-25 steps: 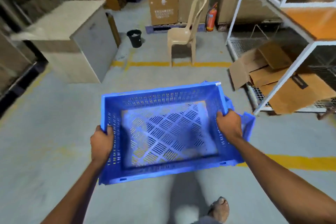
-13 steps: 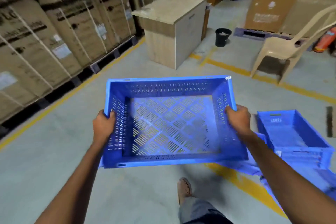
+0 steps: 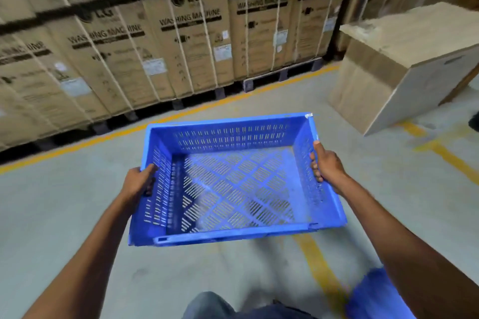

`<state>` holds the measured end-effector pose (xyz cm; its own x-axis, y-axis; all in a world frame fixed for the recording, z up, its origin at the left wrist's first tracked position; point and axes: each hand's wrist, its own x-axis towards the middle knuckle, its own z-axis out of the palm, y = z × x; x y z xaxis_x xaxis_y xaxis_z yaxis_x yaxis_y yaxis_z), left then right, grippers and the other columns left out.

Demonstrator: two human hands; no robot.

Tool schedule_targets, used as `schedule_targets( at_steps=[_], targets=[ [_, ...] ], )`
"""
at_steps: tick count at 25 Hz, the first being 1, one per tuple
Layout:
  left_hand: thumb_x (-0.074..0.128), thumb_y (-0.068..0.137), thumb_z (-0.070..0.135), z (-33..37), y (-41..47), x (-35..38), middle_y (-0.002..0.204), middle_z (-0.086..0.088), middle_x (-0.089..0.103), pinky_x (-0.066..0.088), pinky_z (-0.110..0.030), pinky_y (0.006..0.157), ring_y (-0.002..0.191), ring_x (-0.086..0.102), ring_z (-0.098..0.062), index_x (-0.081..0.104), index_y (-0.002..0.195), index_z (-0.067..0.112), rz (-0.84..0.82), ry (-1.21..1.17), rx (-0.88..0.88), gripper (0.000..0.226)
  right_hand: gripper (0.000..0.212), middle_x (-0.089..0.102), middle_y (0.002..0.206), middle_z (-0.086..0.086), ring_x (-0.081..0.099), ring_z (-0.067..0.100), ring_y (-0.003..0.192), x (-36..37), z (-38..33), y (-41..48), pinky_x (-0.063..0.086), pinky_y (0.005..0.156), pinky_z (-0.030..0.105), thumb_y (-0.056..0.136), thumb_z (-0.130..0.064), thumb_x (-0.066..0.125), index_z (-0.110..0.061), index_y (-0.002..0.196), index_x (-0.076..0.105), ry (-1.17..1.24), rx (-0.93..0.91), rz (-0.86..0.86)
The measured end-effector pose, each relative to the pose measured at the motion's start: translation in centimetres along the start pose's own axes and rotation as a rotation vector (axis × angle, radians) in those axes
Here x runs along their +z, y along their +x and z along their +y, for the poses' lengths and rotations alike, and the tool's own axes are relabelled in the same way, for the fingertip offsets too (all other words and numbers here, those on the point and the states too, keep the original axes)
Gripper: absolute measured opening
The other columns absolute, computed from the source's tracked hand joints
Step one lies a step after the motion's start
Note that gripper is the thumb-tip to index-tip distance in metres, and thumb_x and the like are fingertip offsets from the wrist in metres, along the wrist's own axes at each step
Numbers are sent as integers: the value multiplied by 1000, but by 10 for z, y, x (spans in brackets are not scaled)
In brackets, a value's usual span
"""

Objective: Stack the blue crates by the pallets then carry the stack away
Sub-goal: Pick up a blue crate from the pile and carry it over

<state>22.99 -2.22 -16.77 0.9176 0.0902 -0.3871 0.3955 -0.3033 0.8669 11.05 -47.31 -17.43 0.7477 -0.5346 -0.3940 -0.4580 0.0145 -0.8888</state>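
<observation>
I hold an empty blue slotted crate (image 3: 233,181) level in front of me, above the grey floor. My left hand (image 3: 140,181) grips its left side wall, fingers curled into the wall's slots. My right hand (image 3: 325,166) grips the right rim, thumb on top. A blurred blue crate (image 3: 373,295) lies on the floor at the lower right, partly behind my right forearm. Dark pallets (image 3: 280,76) run under the carton row ahead.
A long row of strapped washing-machine cartons (image 3: 181,41) stands on the pallets behind a yellow floor line (image 3: 181,112). A pale wooden cabinet (image 3: 404,65) stands at the right. Another yellow line (image 3: 321,269) runs across the floor under the crate. My legs show at the bottom edge.
My view has swung left: the chair, bucket and rack have gone out of sight and the carton row now fills the background. The crate stays held in both hands.
</observation>
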Motion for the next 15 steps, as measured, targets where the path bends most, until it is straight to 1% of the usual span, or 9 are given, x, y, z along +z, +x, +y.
schedule_targets(
  at_steps=[1,3,5,6,8,10,11,13,15],
  targets=[
    [55,91,20,0,14,-14,48,-1,32,20,-13,39,32,20,-9,39,67,17,42,-22,-24,29,51,41,54,1,34,11,30,25,-14,17,28,40,19,100,-57,35,-14,79,52,-28,-1,-14],
    [54,91,37,-1,50,-45,53,-2,30,20,-15,40,35,19,-11,41,67,19,62,-101,-100,33,55,40,53,1,33,11,30,76,-37,51,26,39,18,100,-60,30,-14,78,51,-42,34,-62],
    [54,94,49,-5,92,-79,48,2,28,19,-17,42,37,19,-11,41,65,20,85,-125,-114,43,53,40,52,2,32,12,30,131,-56,83,26,37,18,98,-59,36,-13,75,50,-119,37,-112],
    [58,95,43,-8,112,-94,44,3,29,20,-17,42,34,20,-11,41,63,18,108,-70,-100,44,48,40,51,3,32,13,30,157,-64,97,27,36,18,97,-54,47,-12,74,50,-175,19,-133],
    [61,94,22,-11,156,-124,36,0,34,25,-19,41,28,26,-14,42,57,10,176,72,-85,43,32,45,48,7,35,16,30,215,-84,120,32,36,20,86,-28,68,-9,67,52,-357,-49,-162],
    [61,88,16,-10,200,-164,35,-8,41,33,-24,43,30,34,-18,46,52,3,249,162,-122,41,16,51,47,10,39,18,30,281,-107,140,37,36,23,74,-9,67,-4,64,56,-511,-79,-156],
    [62,85,19,-2,227,-187,37,-13,45,38,-28,47,33,39,-21,50,50,1,278,219,-135,41,11,53,47,10,41,19,30,317,-124,152,39,37,23,72,-7,64,-3,64,58,-543,-71,-147],
    [63,84,26,6,245,-198,42,-19,53,45,-33,55,39,49,-27,56,49,-2,287,315,-133,45,10,55,45,10,44,19,29,336,-140,159,43,38,25,70,-6,62,-1,61,59,-594,-72,-99],
    [62,85,31,22,282,-218,45,-20,57,46,-33,57,43,54,-28,60,53,-2,302,361,-132,46,11,58,45,11,47,20,29,371,-158,177,46,38,26,70,-6,62,0,61,61,-631,-66,-75]
  ],
)
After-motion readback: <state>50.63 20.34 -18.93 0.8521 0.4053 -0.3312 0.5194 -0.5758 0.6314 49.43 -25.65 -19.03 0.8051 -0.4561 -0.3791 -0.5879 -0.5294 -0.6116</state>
